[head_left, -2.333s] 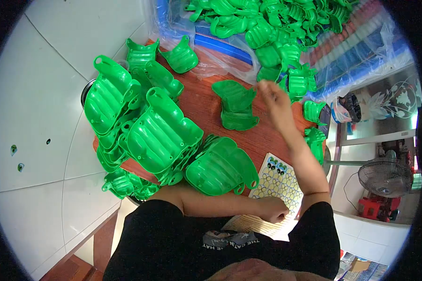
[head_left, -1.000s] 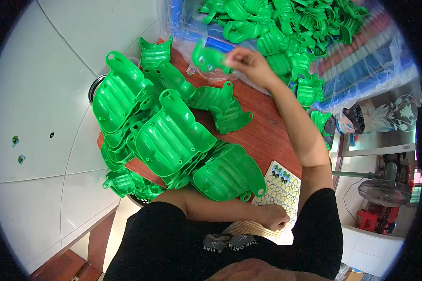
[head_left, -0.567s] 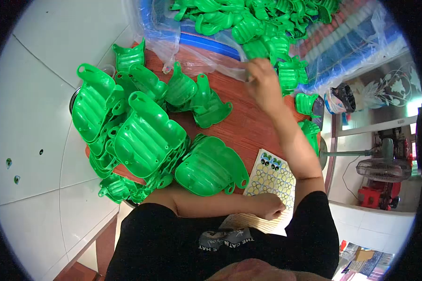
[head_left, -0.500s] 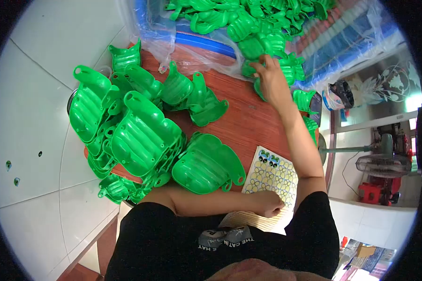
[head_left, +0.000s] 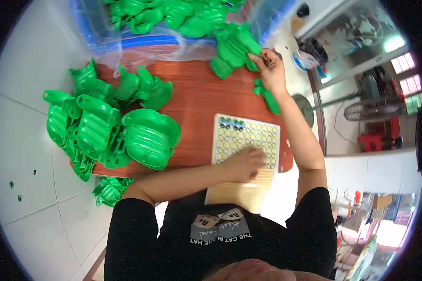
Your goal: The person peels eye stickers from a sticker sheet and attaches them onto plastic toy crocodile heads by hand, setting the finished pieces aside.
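Observation:
My right hand [head_left: 271, 70] pinches the edge of a green ribbed plastic piece [head_left: 235, 46] near the far right of the red-brown table [head_left: 197, 93]. Blurred by motion, my left hand [head_left: 245, 164] is over the lower part of the sticker sheet [head_left: 248, 136]; its fingers look curled, and whether they hold anything cannot be made out. The sheet has rows of round yellow stickers and a few green and black eye stickers at its top. Stacked green pieces [head_left: 94, 131] and a wide green piece [head_left: 147, 140] lie at the left.
A blue bin [head_left: 150, 41] lined with clear plastic and filled with green pieces stands beyond the table. More green pieces [head_left: 108, 191] are below the table's left edge. At the right stands a fan [head_left: 370, 111] near a red stool [head_left: 382, 136].
The view has swung to the right. My right hand, earlier open near the far pieces, has closed on a green piece. My left hand has shifted up over the sticker sheet.

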Demonstrator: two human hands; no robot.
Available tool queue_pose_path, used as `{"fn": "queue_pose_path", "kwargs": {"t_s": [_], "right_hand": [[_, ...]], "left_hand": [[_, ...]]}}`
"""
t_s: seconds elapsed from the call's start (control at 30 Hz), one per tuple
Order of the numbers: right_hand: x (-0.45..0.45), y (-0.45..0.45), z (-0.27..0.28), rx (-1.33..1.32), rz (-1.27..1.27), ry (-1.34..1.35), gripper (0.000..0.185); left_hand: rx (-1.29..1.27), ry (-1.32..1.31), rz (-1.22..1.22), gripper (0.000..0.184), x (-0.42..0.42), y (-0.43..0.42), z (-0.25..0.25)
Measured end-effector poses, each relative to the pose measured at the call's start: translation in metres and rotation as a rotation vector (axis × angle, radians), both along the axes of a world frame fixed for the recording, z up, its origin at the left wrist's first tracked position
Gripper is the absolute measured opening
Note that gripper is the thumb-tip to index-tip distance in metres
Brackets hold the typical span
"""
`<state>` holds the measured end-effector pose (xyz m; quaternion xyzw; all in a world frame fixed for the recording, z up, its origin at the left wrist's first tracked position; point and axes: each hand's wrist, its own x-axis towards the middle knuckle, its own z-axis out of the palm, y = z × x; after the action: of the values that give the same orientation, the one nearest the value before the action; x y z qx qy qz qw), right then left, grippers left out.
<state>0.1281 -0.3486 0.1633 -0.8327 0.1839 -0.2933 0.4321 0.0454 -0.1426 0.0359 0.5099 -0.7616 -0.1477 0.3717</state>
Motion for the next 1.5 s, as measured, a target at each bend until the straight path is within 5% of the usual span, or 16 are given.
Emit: {"fn": "queue_pose_path", "kwargs": {"t_s": [0.13,0.23,0.33,0.43,0.57,0.63,0.73,0.77,0.87,0.9,1.0,1.1,1.3,1.5], "right_hand": [[-0.062,0.001,-0.018,0.669,-0.175,-0.257,0.011],[-0.123,0.021,-0.008,1.018,-0.107,-0.304,0.014],[-0.18,0.065,-0.019,1.493,0.015,-0.457,0.017],[-0.225,0.138,-0.033,1.666,-0.018,-0.405,0.022],[-0.248,0.196,-0.048,1.947,-0.004,-0.302,0.022],[-0.25,0.208,-0.046,1.906,-0.099,-0.093,0.026],[-0.254,0.214,-0.056,1.728,0.142,0.098,0.028],[-0.258,0.207,-0.063,1.552,0.308,0.174,0.026],[-0.266,0.187,-0.084,0.869,-0.025,0.097,0.022],[-0.266,0.174,-0.091,0.608,-0.144,0.149,0.02],[-0.244,0.13,-0.074,-0.021,-0.278,0.293,0.014],[-0.222,0.111,-0.065,-0.39,-0.3,0.237,0.01],[-0.176,0.091,-0.064,-0.533,-0.276,0.282,0.005],[-0.137,0.079,-0.084,-0.637,-0.141,0.252,0.011]], "left_hand": [[0.049,0.028,-0.062,0.037,0.009,-0.006,0.006],[0.124,0.365,0.016,0.038,0.01,-0.009,-0.011],[0.418,0.798,0.185,0.067,0.021,-0.002,0.031],[0.09,0.735,0.305,0.111,0.013,0.029,0.064],[-0.333,0.923,0.339,0.131,-0.027,0.058,0.046],[-0.497,1.075,0.423,0.127,-0.047,0.06,0.053],[-0.319,1.396,0.511,0.113,-0.045,0.071,0.059],[-0.303,1.313,0.502,0.087,-0.032,0.072,0.051],[-0.012,2.133,0.155,0.07,0.0,0.072,0.072],[0.078,2.21,0.088,0.059,0.008,0.071,0.075],[0.14,2.358,-0.045,0.055,0.023,0.063,0.061],[0.142,2.158,-0.003,0.053,0.023,0.058,0.068],[0.315,2.178,0.063,0.05,0.021,0.058,0.059],[0.318,2.295,-0.116,0.045,0.024,0.058,0.032]]}}
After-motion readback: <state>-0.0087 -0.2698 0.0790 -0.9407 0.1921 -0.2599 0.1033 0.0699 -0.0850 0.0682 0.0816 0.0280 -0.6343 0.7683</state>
